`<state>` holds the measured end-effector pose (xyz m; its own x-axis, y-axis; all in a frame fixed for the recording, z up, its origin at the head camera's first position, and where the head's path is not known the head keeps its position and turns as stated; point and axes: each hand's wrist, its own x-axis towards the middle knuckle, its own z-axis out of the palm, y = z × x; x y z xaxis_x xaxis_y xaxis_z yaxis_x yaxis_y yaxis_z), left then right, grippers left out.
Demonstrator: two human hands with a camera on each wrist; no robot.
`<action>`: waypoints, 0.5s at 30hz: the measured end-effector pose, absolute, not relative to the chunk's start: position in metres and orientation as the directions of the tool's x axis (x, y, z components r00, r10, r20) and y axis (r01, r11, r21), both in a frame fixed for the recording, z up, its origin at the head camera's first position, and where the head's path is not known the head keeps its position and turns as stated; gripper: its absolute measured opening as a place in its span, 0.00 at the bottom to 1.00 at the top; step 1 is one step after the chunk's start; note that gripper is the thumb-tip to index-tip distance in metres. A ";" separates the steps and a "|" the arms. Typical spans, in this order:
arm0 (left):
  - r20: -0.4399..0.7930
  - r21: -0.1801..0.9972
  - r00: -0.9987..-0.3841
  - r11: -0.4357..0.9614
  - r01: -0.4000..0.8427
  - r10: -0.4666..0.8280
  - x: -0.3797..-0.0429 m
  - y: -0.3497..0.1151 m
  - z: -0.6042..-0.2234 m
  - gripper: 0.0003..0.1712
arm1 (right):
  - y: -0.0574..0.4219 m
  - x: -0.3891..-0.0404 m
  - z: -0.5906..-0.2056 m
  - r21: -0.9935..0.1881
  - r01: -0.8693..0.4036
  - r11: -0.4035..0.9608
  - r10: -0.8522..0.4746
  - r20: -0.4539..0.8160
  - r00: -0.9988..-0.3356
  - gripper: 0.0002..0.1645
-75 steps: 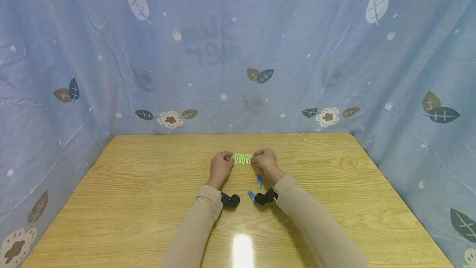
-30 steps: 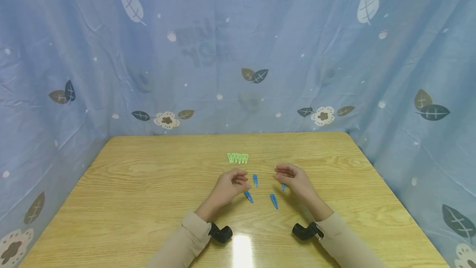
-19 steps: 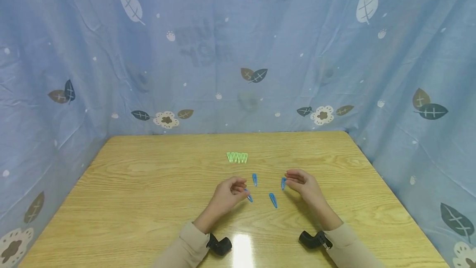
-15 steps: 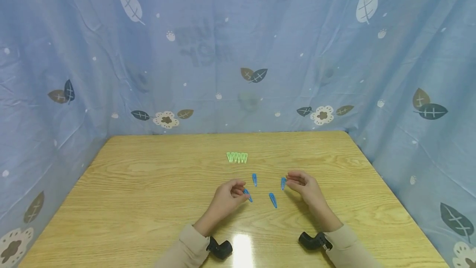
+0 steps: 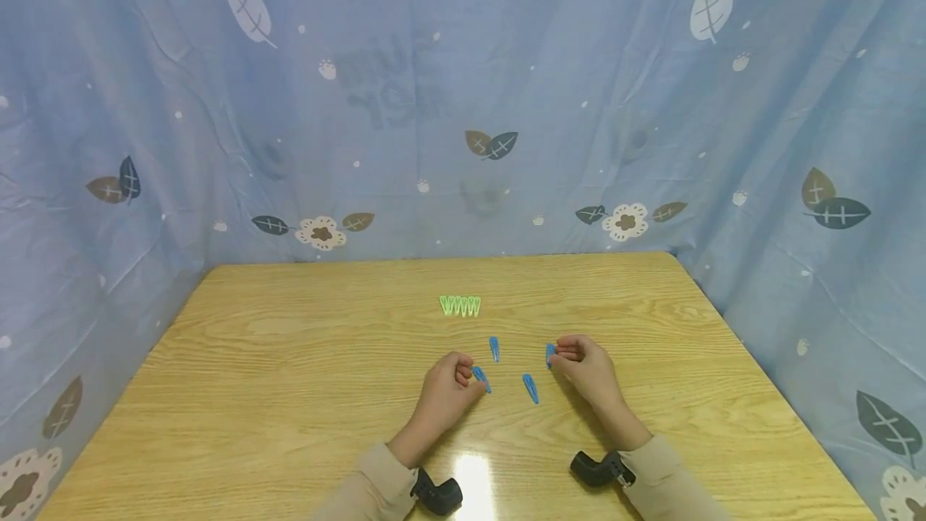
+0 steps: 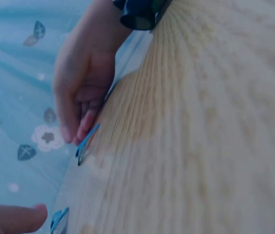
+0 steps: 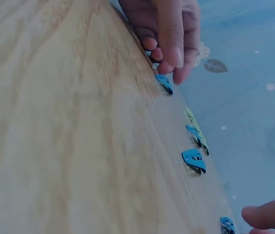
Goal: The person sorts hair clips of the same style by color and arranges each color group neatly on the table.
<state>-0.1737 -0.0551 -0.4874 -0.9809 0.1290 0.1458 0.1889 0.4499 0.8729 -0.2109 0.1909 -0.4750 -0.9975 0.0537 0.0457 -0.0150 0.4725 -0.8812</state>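
Note:
Four-sided loosely around the middle of the table lie several blue snap hair clips. My left hand (image 5: pixel 446 388) hovers low at the leftmost blue hair clip (image 5: pixel 481 379), thumb and index finger either side of it in the head view. In the left wrist view the left thumb (image 6: pixel 18 218) stands just short of that clip. My right hand (image 5: pixel 589 368) has its fingertips right at the rightmost blue hair clip (image 5: pixel 551 354); its thumb (image 7: pixel 269 214) shows a small gap to it in the right wrist view. Fingers of both hands are loosely bent.
Two more blue hair clips lie between the hands, a farther clip (image 5: pixel 494 349) and a nearer clip (image 5: pixel 531 388). Beyond them is a neat row of light green hair clips (image 5: pixel 460 306). A patterned blue curtain (image 5: pixel 434 103) surrounds the wooden table (image 5: pixel 289 392).
Both hands have left the green row and come back toward the person, spreading apart to the outer blue clips. Lately the fingers have lowered and closed in on those clips.

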 end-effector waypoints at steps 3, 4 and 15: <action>0.138 0.846 -0.986 0.507 0.168 0.097 -0.173 -0.050 -0.487 0.19 | 0.190 -0.212 -0.476 -0.853 -0.015 0.522 0.068 0.059 -0.996 0.17; 0.140 0.833 -0.986 0.528 0.165 0.088 -0.173 -0.048 -0.486 0.19 | 0.190 -0.212 -0.476 -0.845 -0.015 0.534 0.073 0.063 -0.995 0.17; 0.159 0.733 -0.985 0.659 0.167 0.073 -0.173 -0.041 -0.482 0.17 | 0.185 -0.215 -0.478 -0.805 -0.032 0.592 0.078 0.096 -0.992 0.16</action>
<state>-0.1733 -0.0408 -0.4825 -0.9846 0.0731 0.1587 0.1671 0.6592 0.7331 -0.2148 0.1853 -0.4778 -0.9924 0.0776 0.0959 -0.0315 0.5921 -0.8052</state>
